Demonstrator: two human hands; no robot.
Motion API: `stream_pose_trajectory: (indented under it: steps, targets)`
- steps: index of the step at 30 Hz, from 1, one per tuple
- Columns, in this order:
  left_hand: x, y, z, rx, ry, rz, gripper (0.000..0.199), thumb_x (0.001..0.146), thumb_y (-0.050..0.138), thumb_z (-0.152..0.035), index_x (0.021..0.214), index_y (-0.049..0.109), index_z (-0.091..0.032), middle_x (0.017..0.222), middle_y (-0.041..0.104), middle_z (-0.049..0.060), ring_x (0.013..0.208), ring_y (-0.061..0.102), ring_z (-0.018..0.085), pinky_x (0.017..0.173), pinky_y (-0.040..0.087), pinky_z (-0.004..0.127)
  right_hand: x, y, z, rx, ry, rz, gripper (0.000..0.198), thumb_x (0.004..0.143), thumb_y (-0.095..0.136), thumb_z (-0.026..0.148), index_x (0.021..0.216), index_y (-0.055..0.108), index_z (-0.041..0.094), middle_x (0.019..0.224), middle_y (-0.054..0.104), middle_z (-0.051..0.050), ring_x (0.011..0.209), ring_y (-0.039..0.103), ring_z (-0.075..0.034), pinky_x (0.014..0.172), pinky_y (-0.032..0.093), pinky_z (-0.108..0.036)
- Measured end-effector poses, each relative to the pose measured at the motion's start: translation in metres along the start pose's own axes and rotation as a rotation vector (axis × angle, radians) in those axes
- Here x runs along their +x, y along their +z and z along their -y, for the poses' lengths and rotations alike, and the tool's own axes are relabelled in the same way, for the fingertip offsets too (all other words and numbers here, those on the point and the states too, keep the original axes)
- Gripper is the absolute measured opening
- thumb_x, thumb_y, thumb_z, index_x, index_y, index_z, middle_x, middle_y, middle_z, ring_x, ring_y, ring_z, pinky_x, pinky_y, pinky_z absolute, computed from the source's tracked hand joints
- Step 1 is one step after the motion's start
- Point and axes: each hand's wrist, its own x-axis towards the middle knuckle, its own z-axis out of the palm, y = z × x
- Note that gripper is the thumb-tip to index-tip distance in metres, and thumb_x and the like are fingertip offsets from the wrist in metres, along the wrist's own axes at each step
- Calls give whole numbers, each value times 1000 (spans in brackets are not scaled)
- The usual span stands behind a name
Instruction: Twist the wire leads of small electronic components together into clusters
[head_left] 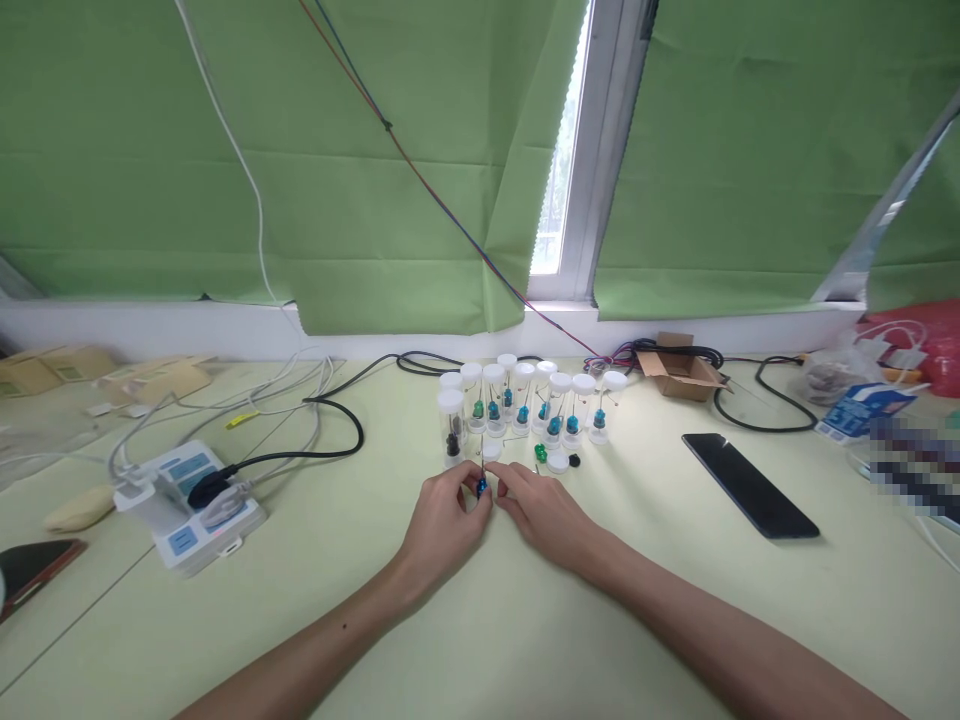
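Between the thumb and fingers of my left hand point(450, 510) is a small dark-blue piece point(481, 487) with a thin rod standing up from it. My right hand point(544, 510) is close beside it, fingers drawn together and a fingertip at the rod; whether anything is between them is hidden. Just beyond both hands stand several clear tubes point(572, 405) with white caps, most holding a blue or green piece on a thin wire. The nearest tube point(451, 425) has a black piece inside. A green piece point(541, 453), a white cap point(557, 463) and a black piece point(574, 460) lie near my right hand.
On the left is a white power strip point(187, 510) with plugs and cables. A black phone point(750, 485) lies at right, an open cardboard box point(681, 375) behind it. Black cables point(427, 360) run along the back. Another phone point(37, 570) sits at the left edge.
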Motion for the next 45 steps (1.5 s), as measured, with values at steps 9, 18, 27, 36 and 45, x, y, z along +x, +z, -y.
stream_pose_trajectory:
  steps: [9, 18, 27, 36, 45]
  targets:
    - [-1, 1, -2, -19, 1, 20, 11, 83, 54, -27, 80, 62, -21, 67, 62, -3, 53, 49, 13, 54, 38, 26, -1, 1, -4, 27, 3, -26, 37, 94, 46, 9, 128, 50, 24, 98, 64, -6, 84, 65, -19, 72, 51, -30]
    - [1, 1, 0, -178, -50, 88, 11, 83, 57, -29, 85, 63, -19, 65, 57, -2, 58, 47, 13, 53, 38, 24, 0, 3, -9, 197, -10, -218, 31, 92, 49, 11, 121, 55, 20, 96, 66, -6, 84, 63, -19, 77, 52, -33]
    - [0, 7, -3, -655, -192, 298, 25, 84, 62, -38, 93, 61, -15, 66, 61, 1, 56, 59, 15, 53, 53, 30, 1, -1, -1, 466, 171, -335, 19, 89, 55, 20, 107, 59, 20, 85, 64, -3, 71, 61, -16, 61, 49, -26]
    - [3, 5, -7, -806, -226, 347, 29, 79, 71, -37, 91, 64, -11, 73, 67, 6, 63, 65, 17, 61, 55, 32, -1, -2, 5, 650, 306, -309, 18, 86, 61, 27, 103, 60, 21, 84, 63, -2, 66, 58, -14, 58, 47, -25]
    - [-1, 1, -8, -928, -287, 425, 30, 79, 73, -35, 95, 66, -11, 78, 68, 8, 67, 64, 16, 59, 50, 27, -2, -2, 5, 729, 306, -296, 20, 86, 63, 30, 103, 60, 21, 85, 62, -1, 66, 58, -13, 58, 49, -25]
